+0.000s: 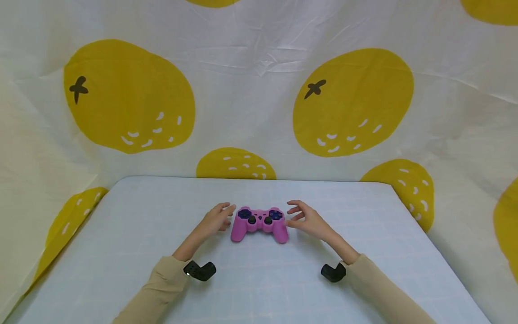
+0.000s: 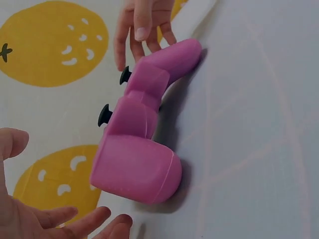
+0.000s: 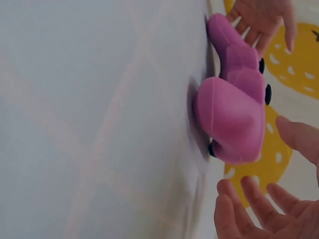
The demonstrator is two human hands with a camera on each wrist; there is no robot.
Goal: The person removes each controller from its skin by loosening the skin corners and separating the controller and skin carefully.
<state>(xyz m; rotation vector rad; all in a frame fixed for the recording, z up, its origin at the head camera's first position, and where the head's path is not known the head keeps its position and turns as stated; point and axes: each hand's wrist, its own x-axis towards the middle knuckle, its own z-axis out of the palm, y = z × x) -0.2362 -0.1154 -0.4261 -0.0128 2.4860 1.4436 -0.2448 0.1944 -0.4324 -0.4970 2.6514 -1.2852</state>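
Observation:
A pink game controller (image 1: 260, 220) with dark buttons and two black thumbsticks lies face up on the table, its grips toward the person. To its left, my left hand (image 1: 216, 219) hovers with fingers loosely spread, holding nothing. On the other side my right hand (image 1: 309, 221) is likewise spread, its thumb tip close to the right grip; whether it touches cannot be told from the head view. In the left wrist view a gap shows between the left fingers (image 2: 92, 221) and the controller (image 2: 134, 167). The right wrist view shows the right fingers (image 3: 259, 204) apart from the controller (image 3: 232, 119).
The table (image 1: 259, 288) has a pale, faintly checked cover. Behind it hangs a whitish cloth (image 1: 243, 103) printed with large yellow fruit shapes, also along both sides. A black wrist camera (image 1: 200, 271) sits on the left wrist, another camera (image 1: 333, 272) on the right.

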